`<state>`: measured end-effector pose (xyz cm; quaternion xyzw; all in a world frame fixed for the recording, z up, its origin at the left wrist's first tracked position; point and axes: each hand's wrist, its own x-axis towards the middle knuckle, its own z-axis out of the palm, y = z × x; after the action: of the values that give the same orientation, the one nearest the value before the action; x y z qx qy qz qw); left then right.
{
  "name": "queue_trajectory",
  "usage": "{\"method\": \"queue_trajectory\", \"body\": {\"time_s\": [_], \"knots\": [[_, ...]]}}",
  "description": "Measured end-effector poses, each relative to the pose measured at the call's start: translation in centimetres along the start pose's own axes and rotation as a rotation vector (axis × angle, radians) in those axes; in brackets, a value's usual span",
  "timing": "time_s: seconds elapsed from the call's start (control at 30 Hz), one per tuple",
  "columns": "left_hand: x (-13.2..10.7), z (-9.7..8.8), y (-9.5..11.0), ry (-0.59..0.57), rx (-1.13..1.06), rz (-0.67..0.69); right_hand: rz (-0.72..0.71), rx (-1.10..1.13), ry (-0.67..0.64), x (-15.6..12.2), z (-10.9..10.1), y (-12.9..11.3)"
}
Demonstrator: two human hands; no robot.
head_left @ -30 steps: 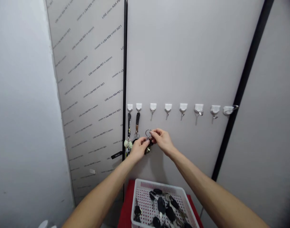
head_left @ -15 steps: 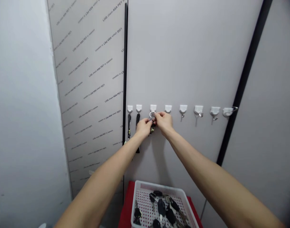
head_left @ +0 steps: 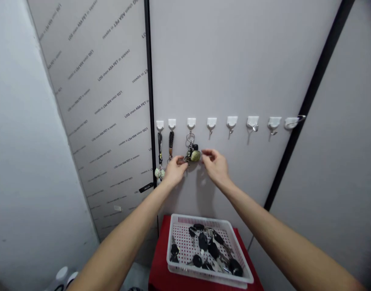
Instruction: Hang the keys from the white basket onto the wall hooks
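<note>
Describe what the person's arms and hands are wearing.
Nothing shows on either. Both forearms are bare right down to the bottom edge of the picture, with no sleeve in view. The left hand and right hand have no gloves, and no watch, bracelet or ring can be made out.

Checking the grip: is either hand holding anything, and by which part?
The key bunch hangs from the third hook; left hand touches its lower end. Right hand holds nothing.
</note>
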<state>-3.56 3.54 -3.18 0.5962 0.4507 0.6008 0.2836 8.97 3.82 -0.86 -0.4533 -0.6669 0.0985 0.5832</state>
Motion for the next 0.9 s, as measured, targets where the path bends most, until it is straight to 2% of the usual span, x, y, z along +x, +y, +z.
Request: {"method": "queue_trajectory", "body": {"time_s": [0.07,0.2,0.27,0.37,0.47,0.63,0.9], "knots": [[-1.9,0.3,-2.3,-0.063,0.001,-0.055,0.028,-0.077,-0.181,-3.5,-0.2,2.5],[-6.7,2.0,-7.7,-0.225,0.051,-0.228,0.115,-0.347,-0.663,-11.1,-0.7,7.6],[-9.3,3.0,-10.0,-0.332,0.131,-0.284,0.144,-0.540,-0.787,-14.0,-1.0,9.2],[-12.5,4.0,-12.2,-0.444,0.356,-0.275,0.136,-0.727,-0.799,-16.4,-1.3,10.3],[-14.1,4.3,-12.8,-0.499,0.552,-0.223,0.132,-0.758,-0.812,-16.9,-1.2,10.3],[-14.3,4.3,-12.5,-0.570,0.592,-0.189,0.140,-0.685,-0.828,-17.1,-0.7,10.6],[-14.4,4.2,-12.4,-0.596,0.585,-0.209,0.157,-0.610,-0.854,-17.3,-0.8,10.8]]}}
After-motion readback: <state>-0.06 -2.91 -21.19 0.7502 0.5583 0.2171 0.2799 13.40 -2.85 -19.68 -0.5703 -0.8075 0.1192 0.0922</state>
